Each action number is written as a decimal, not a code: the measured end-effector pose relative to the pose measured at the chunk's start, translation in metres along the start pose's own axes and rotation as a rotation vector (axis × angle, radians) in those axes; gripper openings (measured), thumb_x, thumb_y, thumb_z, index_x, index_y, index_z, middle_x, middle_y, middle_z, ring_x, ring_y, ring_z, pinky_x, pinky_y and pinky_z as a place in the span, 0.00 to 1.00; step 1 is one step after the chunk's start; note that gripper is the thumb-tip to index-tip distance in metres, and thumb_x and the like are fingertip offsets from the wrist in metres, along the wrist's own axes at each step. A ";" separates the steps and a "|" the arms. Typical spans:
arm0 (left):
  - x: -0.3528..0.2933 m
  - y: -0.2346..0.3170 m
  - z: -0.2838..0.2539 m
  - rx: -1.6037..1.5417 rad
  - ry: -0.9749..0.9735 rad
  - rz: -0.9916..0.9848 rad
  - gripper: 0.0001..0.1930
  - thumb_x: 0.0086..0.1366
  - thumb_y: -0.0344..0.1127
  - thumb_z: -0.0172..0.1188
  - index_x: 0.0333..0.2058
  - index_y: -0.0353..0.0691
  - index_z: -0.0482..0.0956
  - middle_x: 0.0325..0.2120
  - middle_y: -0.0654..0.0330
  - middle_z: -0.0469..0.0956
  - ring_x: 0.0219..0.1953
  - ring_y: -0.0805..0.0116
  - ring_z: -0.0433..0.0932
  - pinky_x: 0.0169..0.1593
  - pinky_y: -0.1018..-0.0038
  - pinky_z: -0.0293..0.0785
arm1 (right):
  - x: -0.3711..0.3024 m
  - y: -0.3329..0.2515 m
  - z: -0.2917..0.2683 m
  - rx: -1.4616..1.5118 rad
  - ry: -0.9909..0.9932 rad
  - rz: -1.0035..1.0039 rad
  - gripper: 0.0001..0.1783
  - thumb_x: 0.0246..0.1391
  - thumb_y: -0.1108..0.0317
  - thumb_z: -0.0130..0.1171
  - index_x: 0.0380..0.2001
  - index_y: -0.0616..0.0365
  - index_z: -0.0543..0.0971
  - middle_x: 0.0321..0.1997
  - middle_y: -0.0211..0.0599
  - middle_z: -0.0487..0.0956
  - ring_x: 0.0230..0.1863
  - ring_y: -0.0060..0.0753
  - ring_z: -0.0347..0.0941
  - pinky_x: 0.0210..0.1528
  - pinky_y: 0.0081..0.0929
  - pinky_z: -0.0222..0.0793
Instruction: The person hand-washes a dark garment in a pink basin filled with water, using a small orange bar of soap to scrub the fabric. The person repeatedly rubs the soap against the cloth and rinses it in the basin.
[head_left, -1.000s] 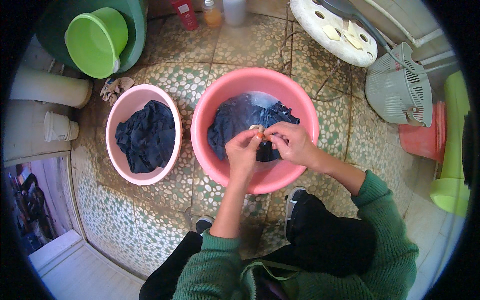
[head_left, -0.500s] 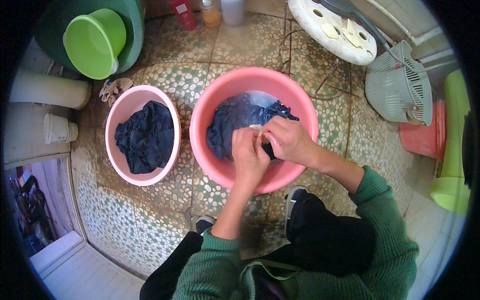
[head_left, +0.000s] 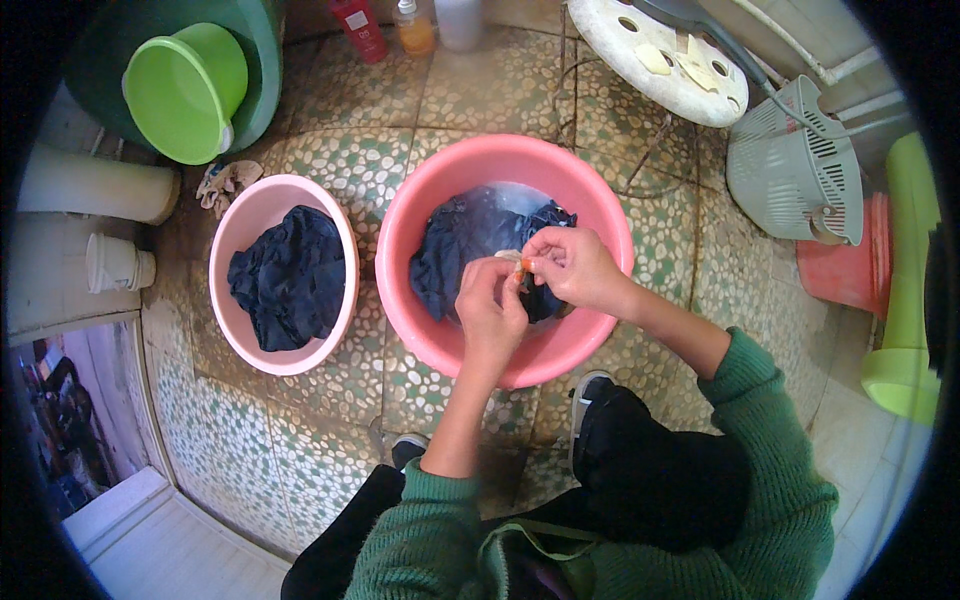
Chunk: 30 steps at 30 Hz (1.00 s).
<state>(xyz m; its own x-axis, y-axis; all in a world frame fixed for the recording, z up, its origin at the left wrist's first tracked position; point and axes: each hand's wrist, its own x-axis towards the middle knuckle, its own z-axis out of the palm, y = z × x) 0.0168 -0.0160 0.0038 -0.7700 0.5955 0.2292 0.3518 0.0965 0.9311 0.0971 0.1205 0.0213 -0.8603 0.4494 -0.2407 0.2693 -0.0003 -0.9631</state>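
Note:
Above a pink basin (head_left: 400, 225), my two hands meet at the fingertips. Between them is a small pale and orange scrap (head_left: 511, 257), too small to name. My left hand (head_left: 492, 305) is closed at the fingertips on its near left side. From the right, my right hand (head_left: 578, 270) pinches it with thumb and forefinger. Beneath them, dark blue and black clothes (head_left: 435, 262) lie in cloudy, sudsy water (head_left: 516, 197). A paler pink basin (head_left: 226, 318) on the left holds a crumpled dark garment (head_left: 288, 280).
A green bucket (head_left: 185, 95) sits in a dark green tub (head_left: 268, 75) at the far left. Several bottles, including a red one (head_left: 360, 32), line the far wall. A white stool (head_left: 620, 60), a grey basket (head_left: 785, 165) and a red container (head_left: 840, 272) stand at right.
My right hand has shifted slightly, its fingers now less bunched, showing more of the orange part. Both hands stay over the basin. The whole view has shifted slightly.

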 end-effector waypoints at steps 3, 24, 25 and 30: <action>0.003 0.005 -0.002 0.079 -0.023 0.049 0.04 0.56 0.20 0.60 0.31 0.33 0.76 0.30 0.49 0.77 0.34 0.49 0.76 0.39 0.62 0.73 | 0.000 -0.011 -0.006 -0.469 0.038 -0.346 0.04 0.51 0.74 0.60 0.29 0.63 0.81 0.29 0.44 0.82 0.31 0.40 0.79 0.35 0.35 0.75; 0.000 0.005 -0.001 0.129 0.075 0.154 0.06 0.55 0.18 0.59 0.31 0.33 0.75 0.31 0.51 0.76 0.35 0.52 0.76 0.39 0.65 0.72 | 0.006 -0.005 -0.007 0.215 -0.104 0.168 0.04 0.57 0.74 0.61 0.31 0.65 0.79 0.28 0.37 0.82 0.28 0.24 0.80 0.31 0.24 0.77; 0.000 0.005 0.000 0.100 0.065 0.146 0.06 0.55 0.18 0.58 0.31 0.33 0.75 0.31 0.50 0.76 0.35 0.50 0.75 0.39 0.63 0.72 | 0.006 -0.005 -0.007 0.149 -0.096 0.127 0.04 0.57 0.74 0.61 0.31 0.65 0.79 0.28 0.37 0.82 0.28 0.24 0.80 0.31 0.24 0.77; 0.000 0.002 -0.002 -0.016 -0.033 0.002 0.06 0.57 0.17 0.57 0.34 0.33 0.76 0.34 0.51 0.77 0.36 0.56 0.77 0.41 0.67 0.74 | 0.002 -0.012 -0.006 -0.066 -0.092 0.004 0.04 0.57 0.75 0.59 0.30 0.65 0.79 0.27 0.37 0.82 0.29 0.24 0.80 0.31 0.25 0.76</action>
<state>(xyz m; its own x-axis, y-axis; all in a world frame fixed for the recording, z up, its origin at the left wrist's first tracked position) 0.0163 -0.0170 0.0058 -0.7508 0.6221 0.2220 0.3448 0.0825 0.9350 0.0944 0.1270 0.0335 -0.8944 0.3661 -0.2571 0.2976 0.0580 -0.9529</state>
